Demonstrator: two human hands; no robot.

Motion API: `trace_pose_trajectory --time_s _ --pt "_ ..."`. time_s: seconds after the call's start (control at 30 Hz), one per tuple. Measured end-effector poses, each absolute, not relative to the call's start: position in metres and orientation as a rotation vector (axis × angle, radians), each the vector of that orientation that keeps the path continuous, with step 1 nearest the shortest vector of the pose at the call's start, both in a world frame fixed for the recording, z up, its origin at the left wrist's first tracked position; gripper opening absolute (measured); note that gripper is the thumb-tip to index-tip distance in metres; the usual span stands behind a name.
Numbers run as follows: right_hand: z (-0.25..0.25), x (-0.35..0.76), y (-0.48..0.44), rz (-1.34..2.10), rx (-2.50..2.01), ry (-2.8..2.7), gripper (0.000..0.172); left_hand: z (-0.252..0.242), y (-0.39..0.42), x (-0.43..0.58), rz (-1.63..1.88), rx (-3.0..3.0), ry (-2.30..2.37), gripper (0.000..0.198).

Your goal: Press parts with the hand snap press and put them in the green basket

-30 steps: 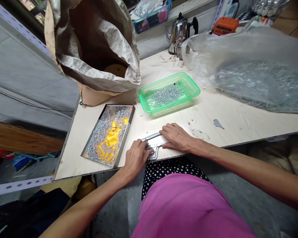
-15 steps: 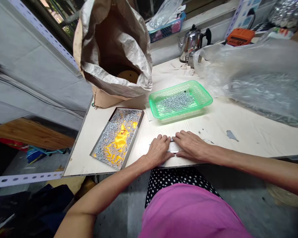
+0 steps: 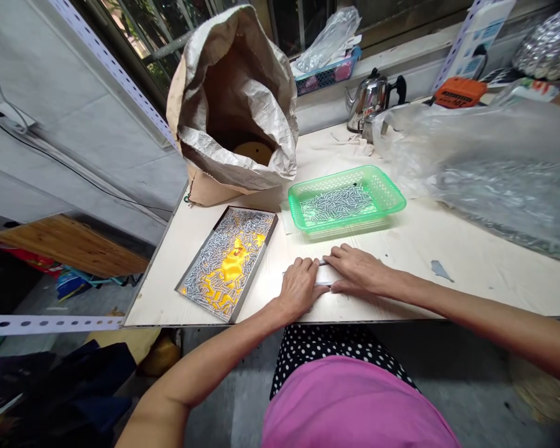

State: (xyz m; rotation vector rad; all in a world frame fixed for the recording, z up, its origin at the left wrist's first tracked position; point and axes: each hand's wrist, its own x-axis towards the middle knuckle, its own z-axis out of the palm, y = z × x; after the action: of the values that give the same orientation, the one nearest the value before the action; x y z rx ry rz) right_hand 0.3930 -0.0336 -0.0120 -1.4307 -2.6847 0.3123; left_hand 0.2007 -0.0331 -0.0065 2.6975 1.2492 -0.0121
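Observation:
Near the table's front edge, a flat, pale rectangular piece with dark edges (image 3: 325, 275) lies between my hands. My left hand (image 3: 299, 285) is closed over its left end, fingers on the far edge and thumb on the near one. At the right end, my right hand (image 3: 357, 269) grips it the same way. My palms hide both ends, so its exact kind is unclear. To the left, a shallow tray (image 3: 253, 269) holds many small metal pins over a yellow surface. Beyond my hands stands a green plastic basket (image 3: 392, 198) with more such pins.
A large open paper sack (image 3: 280, 112) stands at the back left of the table (image 3: 480, 274). On the right lies a clear plastic bag (image 3: 508, 186) of metal pieces. A metal kettle (image 3: 368, 99), an orange box (image 3: 461, 92) and a blue basket (image 3: 329, 74) are at the back.
The view has shifted slightly, so the tabletop things appear lower and further right. Both hands keep their hold on the flat piece, which seems slightly further from the table edge.

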Motion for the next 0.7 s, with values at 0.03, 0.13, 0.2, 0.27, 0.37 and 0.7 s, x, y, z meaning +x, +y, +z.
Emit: trace_pose_trajectory --time_s 0.03,0.13,0.2,0.27,0.37,0.7 --pt "-0.012 0.396 -0.031 0.337 -1.415 -2.68 0.048 -0.01 -0.04 0.199 0.048 2.696 1.27 0.049" --pt "-0.018 0.402 -0.024 0.377 -1.4 -2.621 0.038 -0.025 -0.068 0.196 0.202 2.708 1.222 0.051" --pt "-0.025 0.402 -0.021 0.331 -1.426 -2.573 0.028 -0.034 -0.084 0.196 0.266 2.703 1.143 0.053" --pt "-0.03 0.401 -0.017 0.249 -1.471 -2.535 0.024 -0.04 -0.096 0.197 0.319 2.68 1.088 0.053" --pt "-0.032 0.397 -0.007 0.179 -1.541 -2.488 0.026 -0.042 -0.102 0.2 0.358 2.634 1.047 0.051" --pt "-0.002 0.321 -0.021 0.269 -0.93 -2.808 0.009 -0.052 -0.101 0.2 0.376 2.511 1.011 0.061"
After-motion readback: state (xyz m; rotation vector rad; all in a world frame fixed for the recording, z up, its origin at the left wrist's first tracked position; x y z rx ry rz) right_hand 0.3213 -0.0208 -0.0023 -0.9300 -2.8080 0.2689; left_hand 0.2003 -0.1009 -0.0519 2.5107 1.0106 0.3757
